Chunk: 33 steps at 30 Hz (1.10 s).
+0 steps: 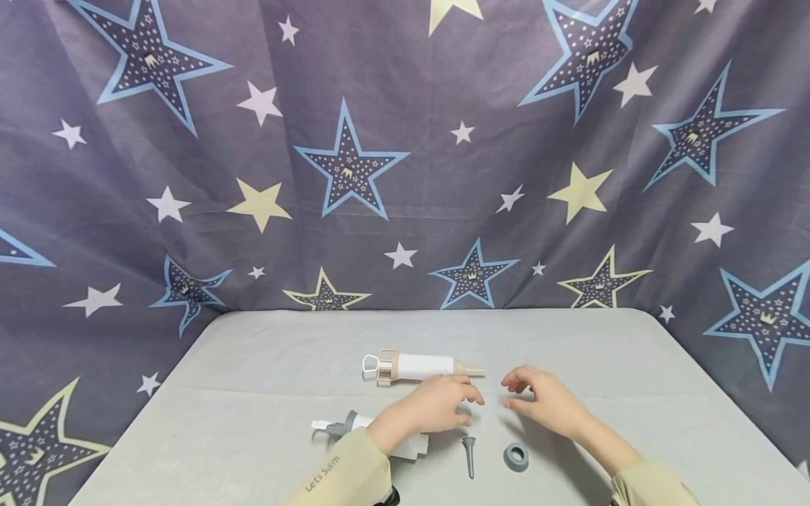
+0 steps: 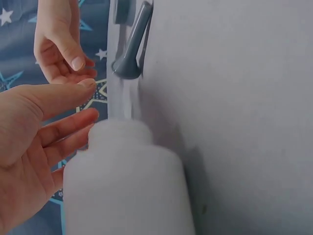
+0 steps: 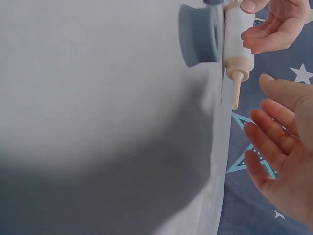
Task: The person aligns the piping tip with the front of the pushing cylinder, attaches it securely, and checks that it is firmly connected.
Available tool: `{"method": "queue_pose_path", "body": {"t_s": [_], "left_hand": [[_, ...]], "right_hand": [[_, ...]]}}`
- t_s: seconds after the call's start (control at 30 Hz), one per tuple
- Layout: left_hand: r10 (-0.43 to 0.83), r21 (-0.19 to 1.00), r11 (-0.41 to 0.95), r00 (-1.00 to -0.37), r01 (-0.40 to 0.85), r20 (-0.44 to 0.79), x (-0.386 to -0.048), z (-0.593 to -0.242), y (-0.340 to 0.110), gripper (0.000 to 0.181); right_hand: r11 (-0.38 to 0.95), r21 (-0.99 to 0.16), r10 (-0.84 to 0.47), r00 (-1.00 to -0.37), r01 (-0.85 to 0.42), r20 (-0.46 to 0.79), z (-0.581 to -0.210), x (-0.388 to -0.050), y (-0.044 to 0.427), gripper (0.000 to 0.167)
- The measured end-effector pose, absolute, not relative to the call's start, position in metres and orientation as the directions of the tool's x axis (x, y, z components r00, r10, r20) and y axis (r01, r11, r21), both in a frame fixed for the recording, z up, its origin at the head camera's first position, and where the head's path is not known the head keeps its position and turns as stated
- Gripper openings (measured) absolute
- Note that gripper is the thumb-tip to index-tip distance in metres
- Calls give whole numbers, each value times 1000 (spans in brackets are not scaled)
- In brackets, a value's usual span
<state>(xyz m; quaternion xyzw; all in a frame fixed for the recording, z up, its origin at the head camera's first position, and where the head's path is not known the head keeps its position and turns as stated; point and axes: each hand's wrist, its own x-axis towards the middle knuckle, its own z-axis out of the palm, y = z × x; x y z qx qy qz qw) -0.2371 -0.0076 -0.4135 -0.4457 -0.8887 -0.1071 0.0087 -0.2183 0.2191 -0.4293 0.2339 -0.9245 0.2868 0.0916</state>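
Left hand [image 1: 436, 405] and right hand [image 1: 549, 402] hold nothing, fingers loosely spread. Left sleeve [image 1: 351, 467] overlaps white bottle [image 1: 413, 448]; low sweep could roll it into grey peg [image 1: 470, 458].

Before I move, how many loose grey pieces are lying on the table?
2: a flared tube near the left hand, and a ring to its right, nearer the right hand. The left sleeve could hide others.
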Motion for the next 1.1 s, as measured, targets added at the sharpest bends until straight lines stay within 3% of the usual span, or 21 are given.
{"method": "queue_pose_path", "body": {"t_s": [0.33, 0.73, 1.1], "left_hand": [[850, 138, 509, -521, 850, 76, -230, -419, -7, 27], [857, 192, 503, -515, 842, 15, -222, -414, -11, 27], [856, 185, 509, -517, 841, -4, -224, -420, -11, 28]], "right_hand": [[638, -548, -493, -834, -540, 248, -434, -205, 223, 21], [584, -636, -583, -806, -505, 104, -438, -193, 224, 27], [550, -605, -638, -757, -575, 141, -441, -188, 222, 31]]}}
